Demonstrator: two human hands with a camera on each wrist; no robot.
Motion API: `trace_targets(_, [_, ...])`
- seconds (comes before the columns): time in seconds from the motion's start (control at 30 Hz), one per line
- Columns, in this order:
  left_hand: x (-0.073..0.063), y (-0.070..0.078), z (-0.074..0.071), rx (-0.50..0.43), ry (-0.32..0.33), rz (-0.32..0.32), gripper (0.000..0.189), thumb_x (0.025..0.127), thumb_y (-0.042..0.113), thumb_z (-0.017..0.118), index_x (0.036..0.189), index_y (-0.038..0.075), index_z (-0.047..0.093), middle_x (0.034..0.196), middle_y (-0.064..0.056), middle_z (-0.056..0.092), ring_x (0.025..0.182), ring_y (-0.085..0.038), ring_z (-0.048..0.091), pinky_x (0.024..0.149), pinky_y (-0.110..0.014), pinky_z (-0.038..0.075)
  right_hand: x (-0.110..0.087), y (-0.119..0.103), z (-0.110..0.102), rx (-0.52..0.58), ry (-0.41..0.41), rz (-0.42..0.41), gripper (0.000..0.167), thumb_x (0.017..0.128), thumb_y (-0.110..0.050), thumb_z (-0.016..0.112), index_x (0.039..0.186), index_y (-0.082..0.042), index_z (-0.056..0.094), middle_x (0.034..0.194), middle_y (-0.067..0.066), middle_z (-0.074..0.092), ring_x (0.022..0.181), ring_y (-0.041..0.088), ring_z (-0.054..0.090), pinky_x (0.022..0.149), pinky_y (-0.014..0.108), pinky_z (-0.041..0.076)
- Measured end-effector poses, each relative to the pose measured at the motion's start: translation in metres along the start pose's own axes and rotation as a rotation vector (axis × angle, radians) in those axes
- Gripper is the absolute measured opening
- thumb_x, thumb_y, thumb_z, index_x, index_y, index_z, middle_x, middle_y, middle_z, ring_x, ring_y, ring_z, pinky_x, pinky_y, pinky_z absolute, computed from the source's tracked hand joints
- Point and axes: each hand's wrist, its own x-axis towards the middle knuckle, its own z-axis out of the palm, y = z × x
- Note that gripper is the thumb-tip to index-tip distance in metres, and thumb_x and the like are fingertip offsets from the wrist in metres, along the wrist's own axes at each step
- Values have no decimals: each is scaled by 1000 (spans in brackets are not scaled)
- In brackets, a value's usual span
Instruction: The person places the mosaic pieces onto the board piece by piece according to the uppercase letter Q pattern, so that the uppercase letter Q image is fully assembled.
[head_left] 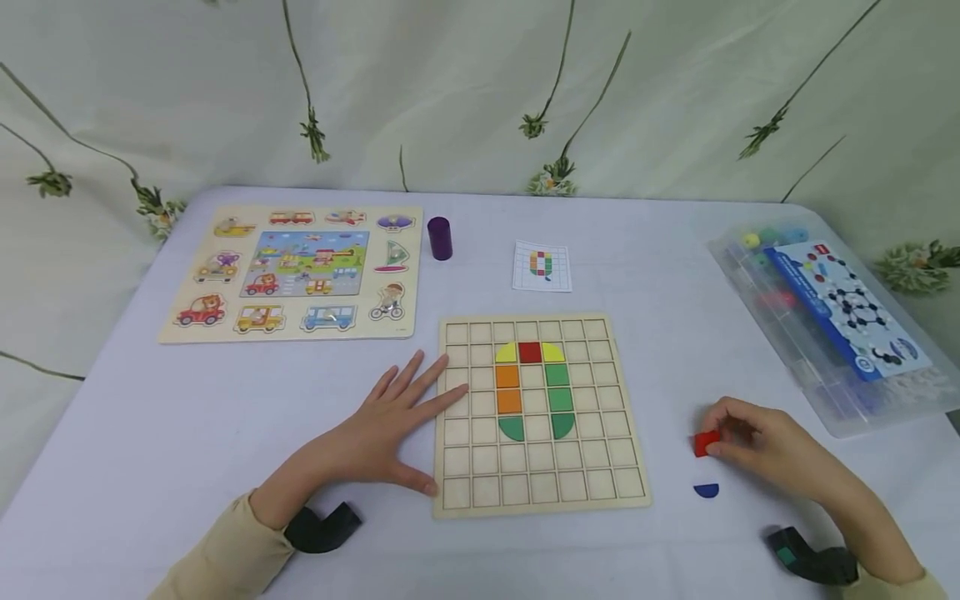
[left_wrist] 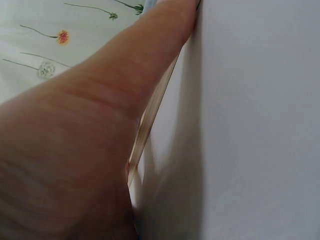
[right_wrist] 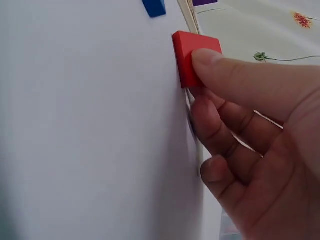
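With spread, straight fingers, my left hand (head_left: 386,425) rests along the left edge of a wooden grid board (head_left: 600,492). On the board, an oval outline is laid out: a red square (head_left: 529,352) between two yellow quarter-rounds at the top, orange squares (head_left: 508,389) down the left, green squares (head_left: 559,387) down the right, green quarter-rounds below. The bottom gap between those shows bare wood. To the right of the board my right hand (head_left: 772,450) pinches a red square tile (right_wrist: 200,55) between thumb and fingers. A blue half-round tile (head_left: 707,491) lies just in front of it.
Behind the board lies a pattern card (head_left: 542,267), with a purple cylinder (head_left: 440,238) to its left. A wooden picture puzzle (head_left: 292,275) occupies the back left. On the right stands a clear plastic case (head_left: 817,375) with a blue printed sheet (head_left: 851,308).
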Motion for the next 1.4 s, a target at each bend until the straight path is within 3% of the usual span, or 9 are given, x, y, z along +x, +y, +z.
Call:
trace_targets(0.23, [0,0,0,-9,-2,0,110,64,63,74,150,20,21,156,-7,-6,137,-30,-16,105,-53,-7,16,-6,-14,-112,31,63,32,75,9,71,87,-19,61,80,-10,60,71,7,54,67,14,45])
trace_targets(0.37, [-1,1,-1,-8,-2,-3,110,64,61,75,150,20,22,156,-8,-5,138,-31,-16,105,-53,-7,35,-17,-16,-74,95,41,25,78,10,69,91,-10,63,82,-5,63,71,8,58,72,10,45])
trace_targets(0.57, [0,1,1,-11,-4,0,109,64,61,75,150,19,22,156,-8,-5,137,-31,-16,105,-53,-6,69,-47,2,164,103,25,17,83,10,63,97,0,62,85,6,65,72,18,64,67,22,52])
trace_targets(0.8, [0,0,2,-9,0,3,110,64,62,75,150,19,22,156,-8,-5,137,-30,-16,105,-54,-6,99,-74,41,427,7,86,15,84,11,61,98,4,61,85,9,65,73,27,65,67,34,54])
trace_targets(1.03, [1,-1,2,3,3,18,110,64,66,71,151,20,20,156,-8,-6,137,-30,-17,105,-54,-6,104,-80,72,364,-30,85,10,84,0,67,91,-8,66,80,-3,64,74,17,59,65,25,48])
trace_targets(1.4, [0,0,0,1,1,16,110,64,65,72,150,20,21,156,-8,-6,137,-31,-16,105,-54,-6,101,-84,83,308,-70,94,14,83,-6,71,85,-19,66,73,-6,61,65,15,53,54,22,39])
